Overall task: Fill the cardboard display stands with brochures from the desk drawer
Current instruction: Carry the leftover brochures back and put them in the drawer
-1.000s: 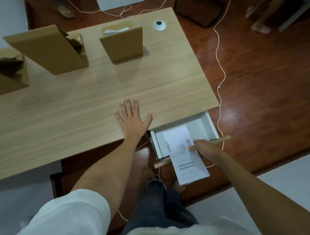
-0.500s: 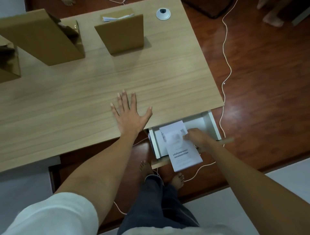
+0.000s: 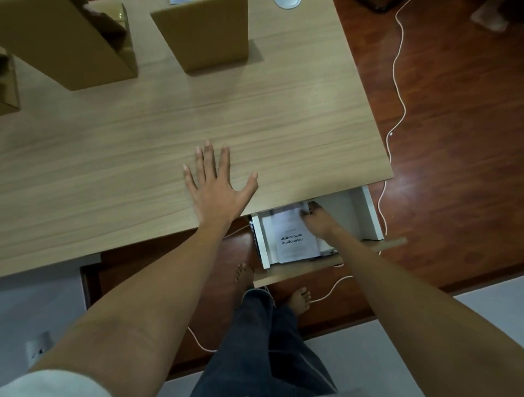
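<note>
The white desk drawer [image 3: 368, 215] stands pulled out under the desk's near right corner. Inside it lies a stack of white brochures [image 3: 292, 243] with dark print on the top one. My right hand [image 3: 320, 224] reaches into the drawer, its fingers curled on the far right edge of the top brochure, where the paper looks blurred. My left hand [image 3: 218, 195] lies flat with fingers spread on the wooden desk [image 3: 283, 127], just left of the drawer. Three cardboard display stands sit along the far side: one in the middle [image 3: 204, 36], a larger one [image 3: 71, 42] to its left, one [image 3: 7, 85] at the left edge.
A white cable [image 3: 399, 93] snakes over the red-brown floor right of the desk and under the drawer. My bare feet [image 3: 299, 300] stand below the drawer front. A white round object [image 3: 286, 2] sits at the desk's far edge.
My right hand moved forward into the drawer, carrying the brochure from over the drawer front to fully inside. The left hand stayed flat on the desk. The view shifted closer.
</note>
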`<state>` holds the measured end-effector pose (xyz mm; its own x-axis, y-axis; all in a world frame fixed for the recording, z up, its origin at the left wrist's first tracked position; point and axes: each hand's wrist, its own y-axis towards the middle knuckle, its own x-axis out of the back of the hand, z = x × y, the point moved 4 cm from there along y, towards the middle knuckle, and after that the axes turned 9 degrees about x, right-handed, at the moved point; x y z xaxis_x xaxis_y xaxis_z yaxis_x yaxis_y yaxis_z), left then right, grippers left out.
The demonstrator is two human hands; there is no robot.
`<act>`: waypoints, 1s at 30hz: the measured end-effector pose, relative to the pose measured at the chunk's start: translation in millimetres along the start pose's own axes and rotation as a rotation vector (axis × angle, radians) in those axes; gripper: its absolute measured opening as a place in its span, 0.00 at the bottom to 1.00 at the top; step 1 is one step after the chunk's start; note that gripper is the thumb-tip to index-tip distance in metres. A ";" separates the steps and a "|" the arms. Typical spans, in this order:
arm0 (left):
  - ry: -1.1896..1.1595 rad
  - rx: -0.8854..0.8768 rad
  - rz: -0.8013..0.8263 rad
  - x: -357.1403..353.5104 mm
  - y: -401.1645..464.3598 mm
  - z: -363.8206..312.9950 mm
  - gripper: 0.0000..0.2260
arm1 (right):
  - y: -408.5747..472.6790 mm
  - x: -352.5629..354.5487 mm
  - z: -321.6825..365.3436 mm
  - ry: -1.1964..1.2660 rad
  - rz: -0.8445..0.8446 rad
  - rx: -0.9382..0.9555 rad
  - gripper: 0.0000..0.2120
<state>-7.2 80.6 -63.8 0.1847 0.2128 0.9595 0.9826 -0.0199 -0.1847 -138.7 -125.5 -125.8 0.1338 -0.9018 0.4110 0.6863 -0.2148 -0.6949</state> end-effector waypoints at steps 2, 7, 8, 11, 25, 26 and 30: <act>-0.008 -0.002 -0.004 0.8 0.5 0.0 0.41 | 1.0 -10.7 -1.5 -0.036 0.052 -0.024 0.22; -0.032 0.001 -0.003 0.8 0.1 0.0 0.40 | -2.9 -20.6 -5.5 -0.176 -0.064 0.004 0.23; -0.033 0.003 -0.001 0.8 0.1 -0.1 0.40 | -4.9 -21.9 -5.9 -0.190 -0.096 0.013 0.22; -0.035 0.007 0.002 1.4 -0.6 -0.4 0.40 | -10.8 -27.5 -5.7 -0.183 -0.070 0.016 0.22; -0.085 0.010 -0.014 4.5 -2.5 -0.8 0.38 | -92.9 -14.9 -4.0 -0.654 -0.209 0.854 0.24; -0.092 0.011 -0.019 4.4 -2.8 -0.8 0.38 | -100.6 -15.3 -8.0 -0.714 -0.165 0.882 0.31; -0.078 0.009 -0.006 4.9 -3.3 -0.6 0.38 | -107.2 -19.1 -22.5 -1.000 0.000 0.924 0.47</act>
<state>-9.5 81.1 -58.4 0.1760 0.2888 0.9411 0.9835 -0.0100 -0.1808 -230.9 -93.7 -72.4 0.3193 -0.1623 0.9337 0.8578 0.4683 -0.2119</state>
